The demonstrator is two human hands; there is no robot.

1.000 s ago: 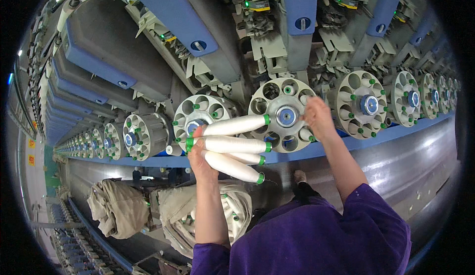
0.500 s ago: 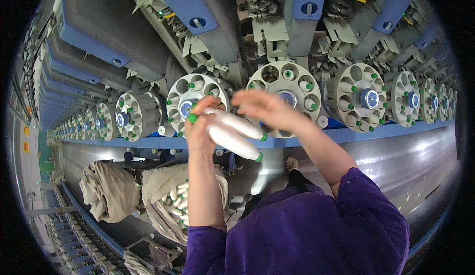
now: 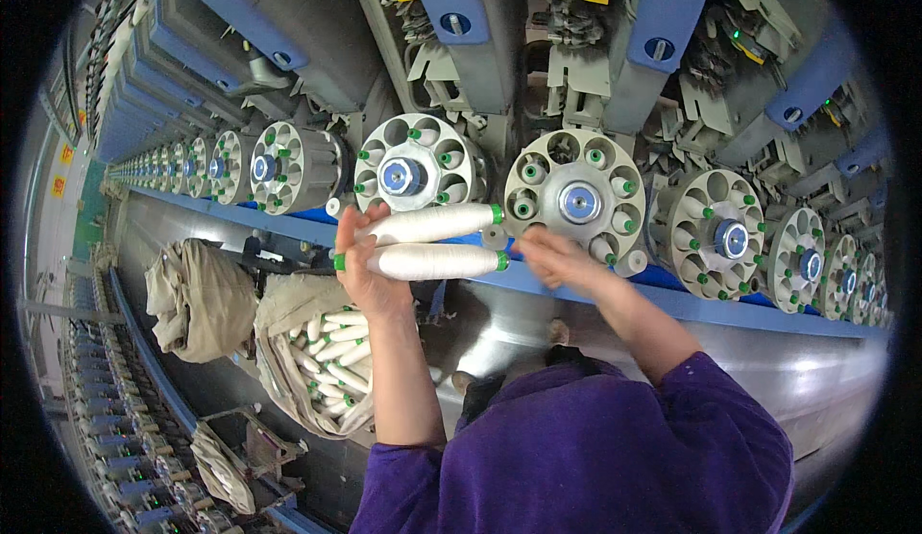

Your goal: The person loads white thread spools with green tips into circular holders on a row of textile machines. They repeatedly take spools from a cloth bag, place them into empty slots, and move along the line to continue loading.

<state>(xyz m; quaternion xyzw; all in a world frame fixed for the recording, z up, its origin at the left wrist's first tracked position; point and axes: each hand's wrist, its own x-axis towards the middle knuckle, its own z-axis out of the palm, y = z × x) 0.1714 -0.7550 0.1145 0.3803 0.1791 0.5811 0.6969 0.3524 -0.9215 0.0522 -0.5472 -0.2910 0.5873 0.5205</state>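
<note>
Already, several green-tipped bobbins (image 3: 623,188) sit in the round holder (image 3: 549,200) above the right grip (image 3: 555,257), half-curled, contents unclear; two white bobbins (image 3: 437,262) remain within the left grip (image 3: 370,270), fingers wrapped.

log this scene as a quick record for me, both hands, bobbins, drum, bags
left hand: the hand grips two white bobbins with green ends, one above the other
right hand: the hand is near the lower left edge of the round drum; blurred, contact unclear, no bobbin visible in it
round drum: grey, ringed with pockets, blue hub; several pockets hold bobbins
open cloth bag: beige, filled with more bobbins
cloth bundle: beige, left of the bag
</note>
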